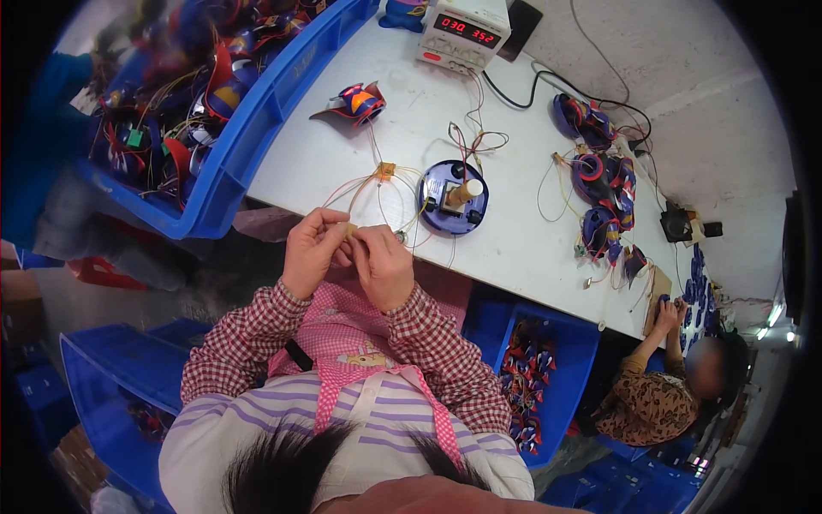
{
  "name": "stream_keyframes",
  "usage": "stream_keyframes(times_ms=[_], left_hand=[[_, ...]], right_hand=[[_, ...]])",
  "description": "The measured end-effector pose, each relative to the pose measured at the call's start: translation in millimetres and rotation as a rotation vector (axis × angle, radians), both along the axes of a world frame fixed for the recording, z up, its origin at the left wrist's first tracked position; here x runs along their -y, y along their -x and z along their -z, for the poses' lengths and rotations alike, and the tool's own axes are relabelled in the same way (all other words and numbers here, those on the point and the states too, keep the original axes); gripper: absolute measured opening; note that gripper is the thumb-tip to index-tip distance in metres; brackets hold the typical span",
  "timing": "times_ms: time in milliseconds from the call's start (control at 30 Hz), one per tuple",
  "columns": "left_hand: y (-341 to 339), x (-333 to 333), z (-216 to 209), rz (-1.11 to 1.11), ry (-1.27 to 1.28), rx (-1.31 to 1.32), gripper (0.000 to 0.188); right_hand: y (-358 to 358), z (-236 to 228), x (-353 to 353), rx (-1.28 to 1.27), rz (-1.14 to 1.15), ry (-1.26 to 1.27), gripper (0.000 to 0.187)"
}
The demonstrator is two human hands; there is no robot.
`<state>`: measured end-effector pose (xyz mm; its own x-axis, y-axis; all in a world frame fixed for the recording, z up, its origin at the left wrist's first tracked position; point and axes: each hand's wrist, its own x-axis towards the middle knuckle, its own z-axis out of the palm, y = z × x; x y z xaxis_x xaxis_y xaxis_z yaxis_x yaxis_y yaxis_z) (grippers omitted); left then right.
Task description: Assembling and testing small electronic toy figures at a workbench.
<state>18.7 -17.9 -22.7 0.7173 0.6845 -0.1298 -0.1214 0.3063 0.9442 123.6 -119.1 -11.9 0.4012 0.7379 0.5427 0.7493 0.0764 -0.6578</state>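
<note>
The left hand (pixel 312 250) and the right hand (pixel 383 265) meet at the near edge of the white desk (pixel 514 248), the fingers of both pinched together on a small tan piece (pixel 350 230) from which thin wires (pixel 377 184) run up toward 12 o'clock. At about 2 o'clock from the hands, near them, a round blue base (pixel 452 197) carrying a tan peg sits on the desk. A power supply with a red display (pixel 462 34) stands at the far edge, and a blue bin (pixel 257 120) of parts lies at 10 o'clock.
</note>
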Motion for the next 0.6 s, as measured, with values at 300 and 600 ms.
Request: stream_keyframes(times_ms=[300, 600], left_hand=[[-1.6, 5.1, 6.8, -0.05, 0.021, 0.042, 0.014], [-1.9, 5.7, 9.9, -0.071, 0.023, 0.047, 0.013]], right_hand=[[2.5, 5.2, 0.1, 0.016, 0.031, -0.006, 0.013], [4.4, 9.2, -0.6, -0.003, 0.039, -0.001, 0.013]])
